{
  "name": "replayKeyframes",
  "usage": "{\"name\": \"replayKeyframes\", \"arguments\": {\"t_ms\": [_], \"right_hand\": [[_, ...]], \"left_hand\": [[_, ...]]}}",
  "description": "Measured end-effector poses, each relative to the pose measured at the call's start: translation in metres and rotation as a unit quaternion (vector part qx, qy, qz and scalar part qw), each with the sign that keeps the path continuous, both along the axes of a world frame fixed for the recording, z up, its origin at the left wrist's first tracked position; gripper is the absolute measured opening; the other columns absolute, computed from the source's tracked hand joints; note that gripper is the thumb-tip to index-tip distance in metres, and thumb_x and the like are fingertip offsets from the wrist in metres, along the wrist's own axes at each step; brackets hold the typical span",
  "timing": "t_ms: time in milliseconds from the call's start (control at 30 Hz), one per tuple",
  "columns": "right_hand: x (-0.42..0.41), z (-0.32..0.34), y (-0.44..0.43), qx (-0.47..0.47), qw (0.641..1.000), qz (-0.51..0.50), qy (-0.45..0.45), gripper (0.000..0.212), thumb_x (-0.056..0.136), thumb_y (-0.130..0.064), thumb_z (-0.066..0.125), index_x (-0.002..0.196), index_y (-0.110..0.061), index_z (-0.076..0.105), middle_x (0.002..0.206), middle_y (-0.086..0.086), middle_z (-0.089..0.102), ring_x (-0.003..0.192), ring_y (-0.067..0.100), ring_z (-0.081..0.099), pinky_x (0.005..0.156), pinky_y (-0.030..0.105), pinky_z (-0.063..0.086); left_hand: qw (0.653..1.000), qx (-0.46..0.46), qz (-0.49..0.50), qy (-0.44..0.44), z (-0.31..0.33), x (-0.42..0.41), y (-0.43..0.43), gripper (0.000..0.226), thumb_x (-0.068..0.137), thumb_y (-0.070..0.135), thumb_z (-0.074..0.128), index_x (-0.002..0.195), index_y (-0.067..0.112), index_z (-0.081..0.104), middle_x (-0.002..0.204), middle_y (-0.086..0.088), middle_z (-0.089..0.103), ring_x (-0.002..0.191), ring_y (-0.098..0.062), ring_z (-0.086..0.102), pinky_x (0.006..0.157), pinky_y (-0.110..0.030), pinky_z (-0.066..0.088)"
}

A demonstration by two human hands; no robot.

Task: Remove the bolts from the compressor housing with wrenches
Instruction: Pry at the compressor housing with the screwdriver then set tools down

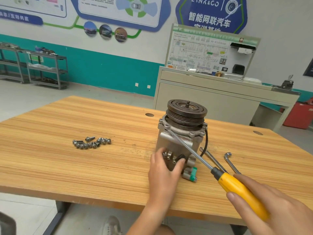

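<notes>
A silver compressor (176,141) with a dark grooved pulley (186,111) on top stands upright on the wooden table (84,167). My left hand (165,168) grips its lower body near the port fittings. My right hand (277,206) holds a yellow-handled screwdriver (237,187); its long shaft slants up and left, and the tip rests at the seam under the compressor's front flange. Several removed bolts (92,143) lie in a loose pile to the left. Two L-shaped socket wrenches (232,162) lie on the table just right of the compressor.
A black cable (205,141) hangs down the compressor's right side. The table has two round holes (149,114) near its far edge. Behind it stand a beige training cabinet (211,92), a red box (303,114) and metal shelves (44,70) at far left.
</notes>
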State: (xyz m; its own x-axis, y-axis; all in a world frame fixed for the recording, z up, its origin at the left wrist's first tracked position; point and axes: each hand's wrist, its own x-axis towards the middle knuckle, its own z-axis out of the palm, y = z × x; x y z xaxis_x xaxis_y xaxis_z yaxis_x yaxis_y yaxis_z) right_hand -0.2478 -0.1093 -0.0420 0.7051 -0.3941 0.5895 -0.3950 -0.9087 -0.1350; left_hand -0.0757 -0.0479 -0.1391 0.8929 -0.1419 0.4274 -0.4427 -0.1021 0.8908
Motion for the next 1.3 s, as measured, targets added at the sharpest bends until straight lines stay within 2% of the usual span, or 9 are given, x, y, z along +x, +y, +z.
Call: {"name": "replayKeyframes", "arguments": {"t_ms": [267,400,533,700,867,1067,1133,1200,1300], "right_hand": [[0.005,-0.031,0.013,0.067,0.998,0.01,-0.014,0.044,0.047,-0.02,0.082,0.089,-0.011,0.073,0.051,0.001,0.052,0.041,0.011,0.038,0.042,0.006,0.022],[0.005,-0.047,0.017,0.056,0.994,0.007,-0.092,0.027,0.068,-0.028,0.076,0.089,-0.012,0.073,0.054,0.0,0.059,0.056,0.015,0.047,0.062,0.01,0.035],[0.006,-0.052,0.019,0.039,0.989,0.024,-0.142,0.045,0.072,-0.044,0.048,0.088,-0.011,0.073,0.056,0.002,0.061,0.078,0.017,0.044,0.061,0.01,0.036],[0.005,-0.043,0.007,0.034,0.993,0.039,-0.101,0.033,0.057,-0.026,0.08,0.087,-0.014,0.074,0.057,0.001,0.064,0.043,0.01,0.044,0.047,0.012,0.036],[0.001,-0.034,-0.037,0.013,0.997,0.059,-0.045,0.043,0.054,-0.02,0.078,0.096,-0.013,0.072,0.071,0.003,0.068,0.054,0.019,0.062,0.045,0.021,0.041],[-0.03,-0.042,-0.072,0.271,0.946,0.105,-0.145,0.026,0.063,-0.035,0.077,0.08,-0.051,0.067,0.074,-0.027,0.065,0.073,0.002,0.062,0.063,0.002,0.043],[-0.021,-0.052,-0.074,0.375,0.91,0.04,-0.173,0.011,0.074,-0.033,0.069,0.083,-0.029,0.075,0.072,-0.007,0.069,0.079,0.024,0.062,0.075,0.025,0.051],[-0.004,-0.057,-0.074,0.44,0.877,0.023,-0.193,0.055,0.075,-0.051,0.065,0.085,0.003,0.07,0.071,0.02,0.066,0.076,0.036,0.058,0.077,0.045,0.046],[0.031,-0.05,-0.049,0.486,0.85,0.017,-0.205,0.03,0.061,-0.03,0.08,0.063,-0.008,0.06,0.043,0.003,0.054,0.05,0.023,0.051,0.056,0.031,0.04]], "left_hand": [[1.0,-0.012,-0.006,-0.024,-0.007,0.001,0.002,0.055,0.082,0.032,0.07,0.13,0.015,0.049,0.104,0.017,0.047,0.099,-0.007,0.055,0.076,0.0,0.037],[1.0,-0.016,-0.007,-0.025,-0.006,0.0,0.003,0.054,0.083,0.031,0.069,0.131,0.016,0.047,0.109,0.011,0.048,0.101,-0.009,0.056,0.08,-0.009,0.04],[1.0,-0.012,-0.005,-0.022,-0.005,-0.001,0.004,0.053,0.084,0.03,0.069,0.13,0.015,0.049,0.11,0.009,0.049,0.102,-0.013,0.056,0.084,-0.022,0.045],[1.0,-0.004,0.002,-0.013,-0.003,0.002,0.004,0.053,0.082,0.032,0.071,0.127,0.015,0.051,0.109,0.012,0.049,0.104,-0.013,0.056,0.087,-0.024,0.045],[1.0,-0.002,0.026,-0.007,0.0,-0.005,-0.001,0.053,0.082,0.032,0.071,0.127,0.015,0.05,0.103,0.018,0.045,0.103,-0.009,0.051,0.087,-0.021,0.042],[0.997,0.047,-0.046,-0.034,-0.003,-0.018,0.011,0.07,0.076,0.067,0.044,0.134,0.029,0.038,0.116,0.022,0.045,0.106,0.002,0.05,0.09,-0.02,0.045],[0.999,-0.026,-0.023,0.01,0.003,0.005,0.023,0.046,0.079,0.062,0.042,0.118,0.038,0.044,0.116,0.022,0.051,0.103,0.006,0.051,0.085,-0.013,0.044],[0.989,-0.12,0.003,0.089,0.017,0.041,0.027,0.015,0.092,0.045,0.043,0.104,0.04,0.049,0.111,0.016,0.057,0.102,0.001,0.054,0.078,-0.013,0.042],[0.962,-0.156,-0.078,0.208,0.044,0.093,0.015,0.034,0.1,0.039,0.036,0.122,0.018,0.053,0.118,0.005,0.057,0.107,-0.011,0.052,0.096,-0.035,0.04]]}}
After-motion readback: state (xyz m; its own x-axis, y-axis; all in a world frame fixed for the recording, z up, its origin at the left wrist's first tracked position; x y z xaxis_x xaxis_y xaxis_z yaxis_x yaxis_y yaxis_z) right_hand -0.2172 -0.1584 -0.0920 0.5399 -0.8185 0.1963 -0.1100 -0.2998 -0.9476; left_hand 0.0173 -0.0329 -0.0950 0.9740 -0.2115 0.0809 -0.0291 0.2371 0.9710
